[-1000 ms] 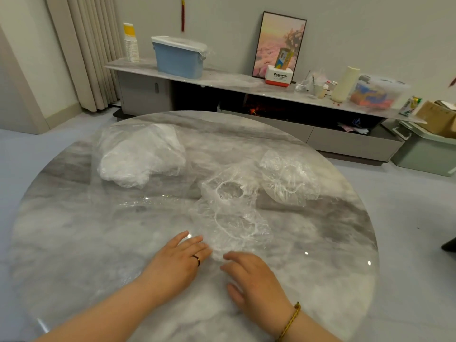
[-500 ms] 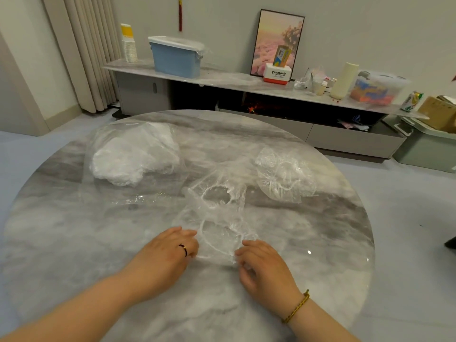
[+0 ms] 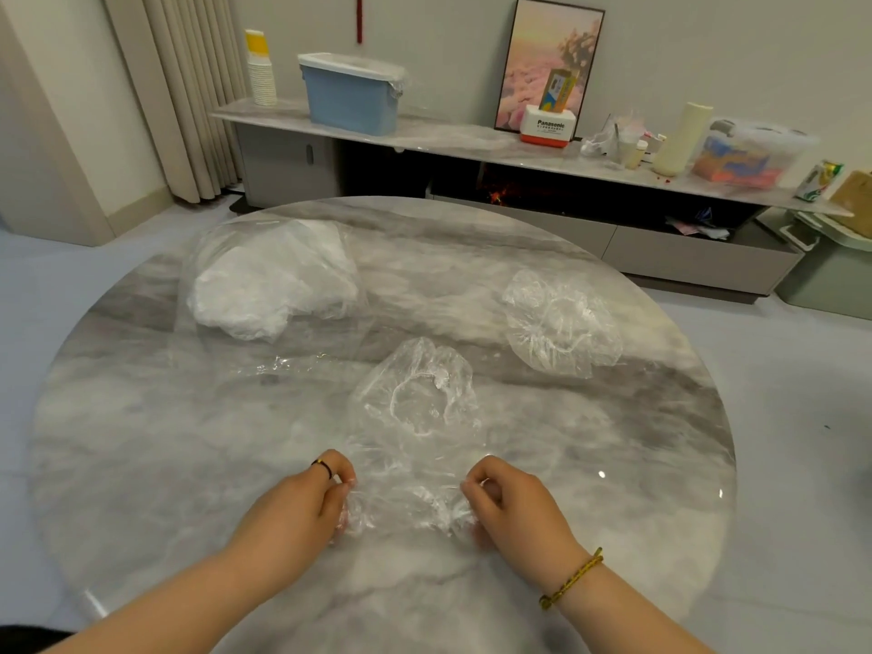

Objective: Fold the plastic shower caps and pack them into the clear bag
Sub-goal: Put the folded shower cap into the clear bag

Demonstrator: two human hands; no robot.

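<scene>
A clear plastic shower cap [image 3: 415,417] lies spread on the round marble table [image 3: 141,441] in front of me. My left hand [image 3: 302,502] pinches its near left edge and my right hand [image 3: 514,502] pinches its near right edge, fingers curled round the crumpled plastic. A second shower cap [image 3: 561,323] lies flat at the far right of the table. The clear bag [image 3: 273,280] sits at the far left with white folded plastic inside it; its open end lies flat toward the table's middle.
A long low cabinet [image 3: 519,148] runs along the wall behind the table, carrying a blue bin [image 3: 349,96], stacked paper cups [image 3: 259,73], a picture frame [image 3: 547,63] and boxes. Grey floor surrounds the table; a green bin [image 3: 830,271] stands at the right.
My hands went from lying flat on the table to curling round the near edge of the shower cap. The cap has been drawn toward me and stretched between them.
</scene>
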